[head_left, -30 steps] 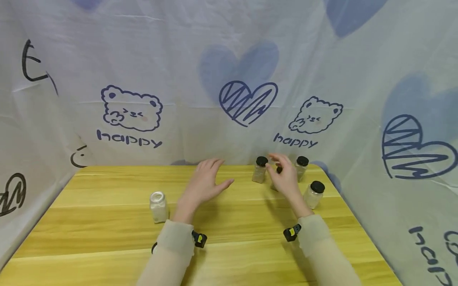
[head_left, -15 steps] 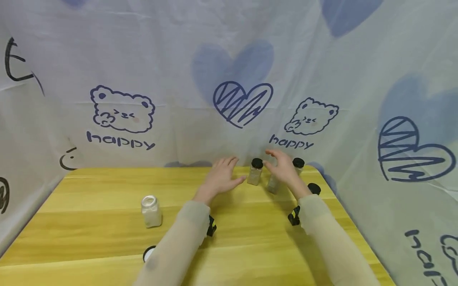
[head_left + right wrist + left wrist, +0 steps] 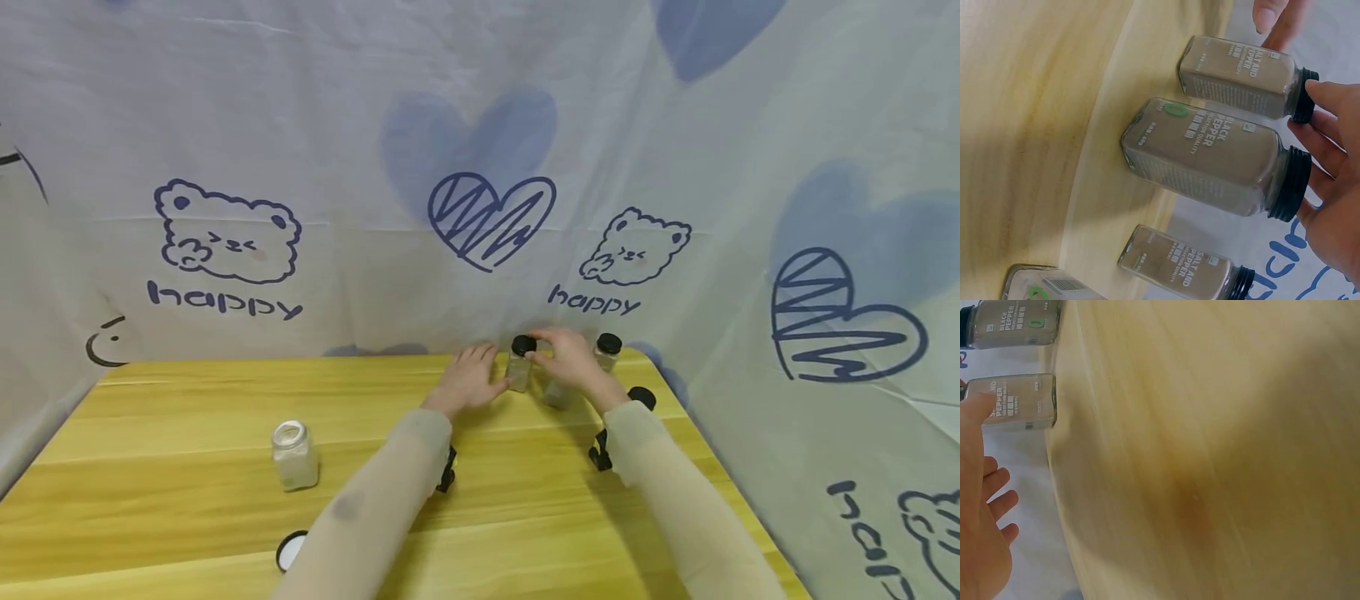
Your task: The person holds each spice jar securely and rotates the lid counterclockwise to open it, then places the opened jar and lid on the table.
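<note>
In the head view, a glass pepper jar [image 3: 517, 372] with a black lid [image 3: 1304, 95] stands near the table's back edge, between both hands. My right hand [image 3: 570, 360] pinches that lid between thumb and fingers. My left hand [image 3: 467, 382] is at the jar's left side, its thumb against the label in the left wrist view and its other fingers loosely extended. A black pepper jar [image 3: 1210, 156] with a black lid stands beside it, under my right hand and partly hidden in the head view.
Another lidded pepper jar [image 3: 606, 353] stands at the back right, and a further black-lidded jar [image 3: 642, 398] is partly behind the right sleeve. An uncapped jar [image 3: 296, 460] stands at the left, with a loose lid [image 3: 291, 550] in front. A printed cloth [image 3: 360, 275] hangs behind the table.
My left hand has moved right to the pepper jar. The right hand has shifted left, its thumb and fingers now at that jar's lid. The head view has turned slightly right.
</note>
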`<action>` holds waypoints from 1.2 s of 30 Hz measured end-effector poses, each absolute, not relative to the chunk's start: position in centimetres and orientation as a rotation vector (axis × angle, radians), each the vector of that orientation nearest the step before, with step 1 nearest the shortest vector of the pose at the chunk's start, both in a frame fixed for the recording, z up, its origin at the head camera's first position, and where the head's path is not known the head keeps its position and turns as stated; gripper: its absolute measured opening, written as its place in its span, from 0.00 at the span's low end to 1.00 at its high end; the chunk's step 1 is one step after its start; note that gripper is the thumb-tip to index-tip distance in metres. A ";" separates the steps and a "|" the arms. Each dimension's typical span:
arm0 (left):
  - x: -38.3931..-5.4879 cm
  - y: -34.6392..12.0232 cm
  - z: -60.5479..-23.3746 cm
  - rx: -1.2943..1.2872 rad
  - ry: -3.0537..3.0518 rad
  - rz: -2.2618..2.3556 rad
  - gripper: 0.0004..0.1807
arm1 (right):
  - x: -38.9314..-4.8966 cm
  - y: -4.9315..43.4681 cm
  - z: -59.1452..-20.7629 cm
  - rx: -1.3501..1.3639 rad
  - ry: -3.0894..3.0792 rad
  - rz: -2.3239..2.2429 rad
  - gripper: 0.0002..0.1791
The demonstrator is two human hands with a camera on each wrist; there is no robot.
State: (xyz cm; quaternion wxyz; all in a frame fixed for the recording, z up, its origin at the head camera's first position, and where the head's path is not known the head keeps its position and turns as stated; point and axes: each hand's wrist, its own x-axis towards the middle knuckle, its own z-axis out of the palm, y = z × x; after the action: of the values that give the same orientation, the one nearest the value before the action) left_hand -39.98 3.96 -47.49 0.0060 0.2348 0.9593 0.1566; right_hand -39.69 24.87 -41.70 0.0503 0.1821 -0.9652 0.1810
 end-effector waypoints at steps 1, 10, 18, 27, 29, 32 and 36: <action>-40.0 4.0 -47.5 0.734 3.002 0.488 0.44 | -39.7 24.8 -41.8 0.562 -2.937 0.539 0.26; -40.0 4.5 -47.9 0.742 3.009 0.477 0.40 | -39.3 24.7 -41.9 0.582 -2.933 0.544 0.25; -39.3 4.8 -47.8 0.754 3.000 0.528 0.38 | -38.6 24.3 -41.7 0.675 -2.898 0.455 0.24; -37.6 2.9 -48.0 0.763 2.996 0.594 0.36 | -36.9 22.9 -41.7 0.760 -2.864 0.466 0.23; -37.0 2.5 -48.1 0.768 3.007 0.598 0.36 | -36.4 22.4 -42.0 0.763 -2.861 0.498 0.23; -35.8 1.7 -47.9 0.783 3.027 0.608 0.35 | -35.7 21.8 -42.3 0.775 -2.848 0.543 0.24; -34.4 0.5 -47.6 0.804 3.063 0.560 0.34 | -34.7 20.8 -42.6 0.819 -2.801 0.573 0.25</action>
State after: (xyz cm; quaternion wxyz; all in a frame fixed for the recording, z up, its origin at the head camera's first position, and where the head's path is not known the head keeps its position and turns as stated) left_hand -34.42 0.45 -47.64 -0.0370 0.2497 0.9518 0.1739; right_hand -34.71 20.79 -42.63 0.0836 0.2744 -0.9385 0.1920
